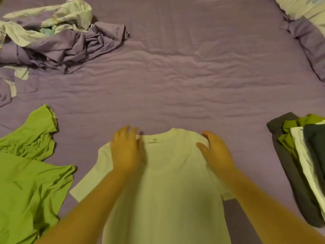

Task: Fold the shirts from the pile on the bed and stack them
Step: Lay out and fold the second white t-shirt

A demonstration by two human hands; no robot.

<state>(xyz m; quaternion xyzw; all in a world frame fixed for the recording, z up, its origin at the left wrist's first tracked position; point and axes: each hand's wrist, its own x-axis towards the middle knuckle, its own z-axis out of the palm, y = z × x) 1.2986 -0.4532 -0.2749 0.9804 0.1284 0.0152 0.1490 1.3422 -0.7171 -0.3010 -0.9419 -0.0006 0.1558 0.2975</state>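
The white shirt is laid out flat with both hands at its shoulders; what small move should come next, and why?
Probably fold the left sleeve inward over the white shirt. It lies flat, collar away, the left hand and right hand resting open on its shoulders, and that sleeve sticks out sideways.

The purple-sheeted bed (175, 76) carries a white shirt (167, 199), green shirt (29, 182), folded stack (302, 164) and crumpled bedding (58, 37).

Crumpled purple and pale floral bedding (58, 37) heaped upper left of frame. Pillow (309, 25) with floral and purple case upper right corner. Wrinkled purple bedsheet (175, 76) covers the whole frame background.
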